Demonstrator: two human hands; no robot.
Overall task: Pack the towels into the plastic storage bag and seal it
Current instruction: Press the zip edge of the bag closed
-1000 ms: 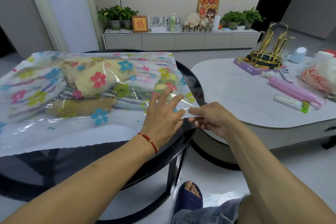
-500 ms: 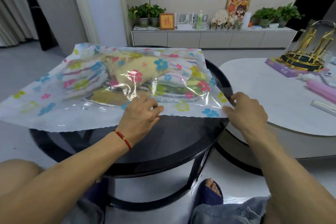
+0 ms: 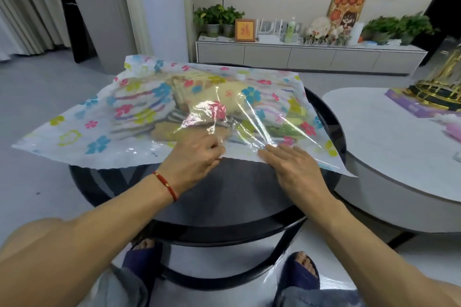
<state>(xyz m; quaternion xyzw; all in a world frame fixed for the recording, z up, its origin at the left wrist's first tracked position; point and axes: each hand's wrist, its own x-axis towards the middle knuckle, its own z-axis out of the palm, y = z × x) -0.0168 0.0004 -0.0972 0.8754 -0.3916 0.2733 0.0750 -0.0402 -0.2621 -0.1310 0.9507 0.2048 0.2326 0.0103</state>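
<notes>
glossy plastic bag (image 3: 82, 129) — cloth towels (image 3: 139, 112)

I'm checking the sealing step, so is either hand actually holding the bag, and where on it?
The left hand pinches the plastic storage bag at its near open edge; the right hand lies flat, pressing that same edge, gripping nothing.

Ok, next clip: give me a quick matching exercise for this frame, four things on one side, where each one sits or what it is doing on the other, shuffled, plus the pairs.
Things:
1. left hand
2. right hand
3. towels
4. red bracelet

States or places:
A. inside the flower-printed plastic bag
B. lying flat, fingers straight, on the bag's near edge
C. around the left wrist
D. fingers curled, pinching the bag's near edge

Pairs: 1-D, 2-B, 3-A, 4-C
</notes>
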